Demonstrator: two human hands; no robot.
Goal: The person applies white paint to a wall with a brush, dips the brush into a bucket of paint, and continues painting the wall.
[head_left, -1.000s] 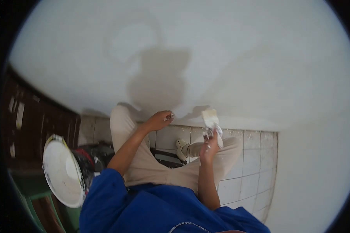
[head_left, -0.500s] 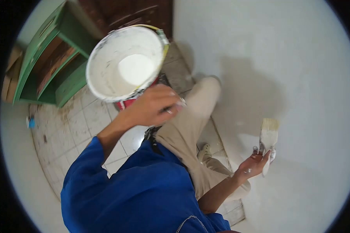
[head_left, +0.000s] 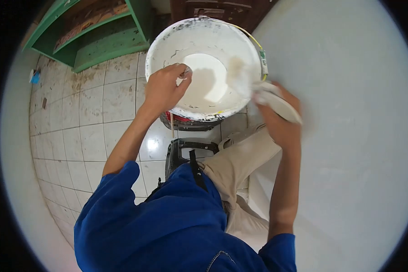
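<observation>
My right hand [head_left: 281, 115] grips a paintbrush [head_left: 279, 103] by its pale handle. The motion-smeared bristles point left, over the inside of a white bucket [head_left: 167, 50]. White paint [head_left: 206, 79] lies at the bottom of that bucket, and dark smears mark its rim. Over the near left side of the rim, my left hand [head_left: 165, 90] has its fingers curled inward. Something small and pale shows at those fingertips, but I cannot tell what it is.
A green shelf unit [head_left: 109, 55] stands at the back left on stained floor tiles [head_left: 88, 131]. Beside it is a dark brown wooden door [head_left: 222, 10]. A pale wall [head_left: 349, 127] runs along the right. A dark chair or stool part [head_left: 192, 144] is below the bucket.
My right hand has brought the paintbrush up from beside the wall to the bucket. My left hand now hovers over the bucket's rim. The view has turned, placing the bucket nearer the middle.
</observation>
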